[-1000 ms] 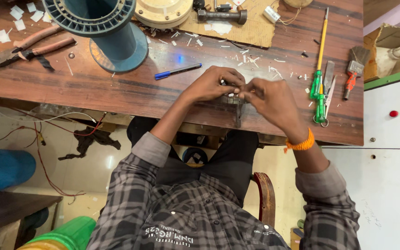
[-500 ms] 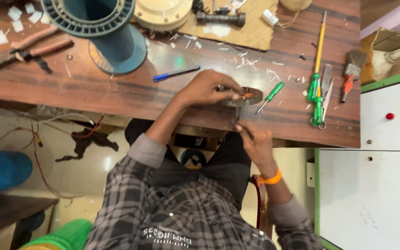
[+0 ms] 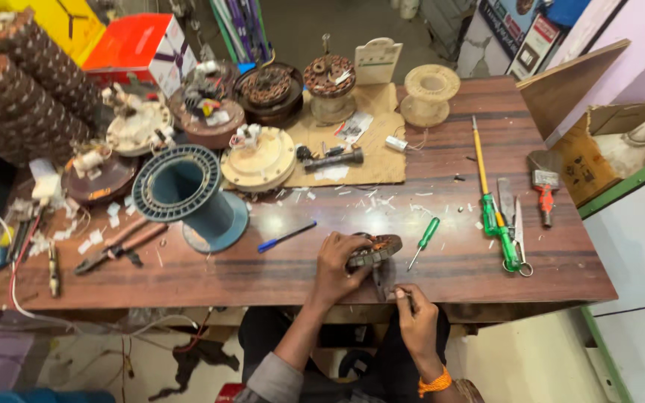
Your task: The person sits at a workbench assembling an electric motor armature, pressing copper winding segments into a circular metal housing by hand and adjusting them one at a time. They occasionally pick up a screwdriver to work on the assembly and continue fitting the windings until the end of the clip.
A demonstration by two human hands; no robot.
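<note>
My left hand [image 3: 335,266] grips a round motor winding with copper coils [image 3: 377,249] near the front edge of the wooden workbench [image 3: 449,269]. My right hand [image 3: 416,322] is just below that edge, its fingers pinched on a thin strip or wire end [image 3: 404,296] that runs up toward the winding. A small green-handled screwdriver [image 3: 423,240] lies right of the winding, a blue pen [image 3: 285,236] to its left.
A large blue spool [image 3: 188,192] stands left of centre, pliers [image 3: 117,246] beside it. A long yellow-green screwdriver [image 3: 490,194], scissors [image 3: 516,227] and a red brush [image 3: 545,190] lie at right. Fan motor parts [image 3: 259,157] and coils crowd the back; a cardboard box [image 3: 606,145] sits far right.
The view has tilted up to show the whole bench. My right hand has come off the winding and dropped below the bench edge; my left hand still holds the winding.
</note>
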